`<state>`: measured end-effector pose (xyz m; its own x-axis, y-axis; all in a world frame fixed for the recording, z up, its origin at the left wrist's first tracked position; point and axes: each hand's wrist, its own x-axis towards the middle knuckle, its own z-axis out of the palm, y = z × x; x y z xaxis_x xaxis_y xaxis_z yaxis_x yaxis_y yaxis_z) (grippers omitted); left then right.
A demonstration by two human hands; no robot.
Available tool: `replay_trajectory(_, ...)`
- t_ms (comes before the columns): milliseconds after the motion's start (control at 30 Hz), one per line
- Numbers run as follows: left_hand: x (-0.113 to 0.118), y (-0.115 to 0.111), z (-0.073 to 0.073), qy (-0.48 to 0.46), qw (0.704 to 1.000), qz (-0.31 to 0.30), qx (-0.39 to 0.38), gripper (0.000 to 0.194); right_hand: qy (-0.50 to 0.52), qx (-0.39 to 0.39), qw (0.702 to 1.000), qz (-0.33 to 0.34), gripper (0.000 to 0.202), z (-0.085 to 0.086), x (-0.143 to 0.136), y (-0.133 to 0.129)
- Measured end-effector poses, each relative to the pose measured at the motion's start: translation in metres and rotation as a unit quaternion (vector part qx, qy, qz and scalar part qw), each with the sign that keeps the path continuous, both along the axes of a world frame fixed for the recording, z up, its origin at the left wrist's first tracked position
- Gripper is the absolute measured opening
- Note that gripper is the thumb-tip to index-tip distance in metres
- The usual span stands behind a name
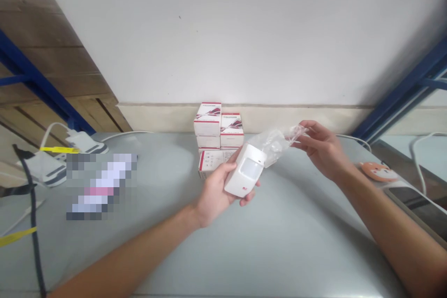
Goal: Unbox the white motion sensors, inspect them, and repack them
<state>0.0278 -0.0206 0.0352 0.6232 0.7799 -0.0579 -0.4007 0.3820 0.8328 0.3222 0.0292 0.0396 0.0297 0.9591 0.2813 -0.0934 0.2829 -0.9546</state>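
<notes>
Pale wall (244, 37) at 12 o'clock; grey bench (279, 251) below, smooth-looking. Boxes (207, 126) stacked near wall, 11 o'clock from unit. Left hand (216, 195), 6 o'clock, wrapped round sides of white sensor unit (243, 180), held over bench. Right hand (323, 146), 3 o'clock, fingertips pinching clear plastic bag (275, 146), probably limp, slippery. Unit likely light, stiff, smooth; best gripped by side edges, clear of window (251, 166), likely delicate.

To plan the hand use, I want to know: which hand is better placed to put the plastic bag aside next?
Probably the right hand: it pinches the clear plastic bag, while the left hand holds the white device.
</notes>
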Motion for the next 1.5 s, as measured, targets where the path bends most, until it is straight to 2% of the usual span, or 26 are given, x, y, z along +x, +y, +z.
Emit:
replay_trajectory(133, -0.002, 0.002, -0.001, 0.018, 0.999, 0.003, 0.027, 0.070, 0.006, -0.006, 1.000, -0.008, 0.022, -0.002, 0.000, 0.001)
replay_trajectory(467, -0.008, 0.003, -0.008, 0.071, 0.995, -0.037, 0.063, 0.074, 0.025, -0.031, 0.999, 0.029, 0.024, -0.003, 0.005, 0.002)
replay_trajectory(733, -0.009, 0.003, -0.013, 0.067, 0.992, -0.057, 0.093, 0.080, -0.015, -0.033, 0.999, 0.040, 0.024, -0.002, 0.008, 0.002)
replay_trajectory(1000, -0.011, 0.005, -0.013, 0.122, 0.989, -0.054, 0.063, 0.071, -0.011, -0.019, 1.000, 0.020, 0.023, 0.001, 0.006, 0.000)
replay_trajectory(1200, -0.009, 0.002, -0.008, 0.151, 0.982, -0.063, 0.095, 0.068, 0.015, -0.032, 0.999, 0.029, 0.025, 0.004, 0.005, -0.002)
replay_trajectory(1333, -0.009, 0.002, -0.006, 0.168, 0.980, -0.054, 0.098, 0.065, -0.024, -0.021, 0.999, 0.039, 0.025, 0.002, 0.007, -0.001)
replay_trajectory(1400, -0.009, 0.003, -0.007, 0.161, 0.981, -0.047, 0.097, 0.065, -0.081, 0.000, 0.996, 0.021, 0.028, -0.002, 0.007, 0.001)
replay_trajectory(1433, -0.009, 0.004, -0.007, 0.154, 0.982, -0.042, 0.097, 0.065, -0.121, 0.026, 0.992, -0.011, 0.032, -0.004, 0.006, 0.002)
replay_trajectory(1500, -0.008, 0.005, -0.008, 0.142, 0.985, -0.029, 0.096, 0.065, -0.219, 0.112, 0.962, -0.120, 0.044, -0.009, 0.001, 0.002)
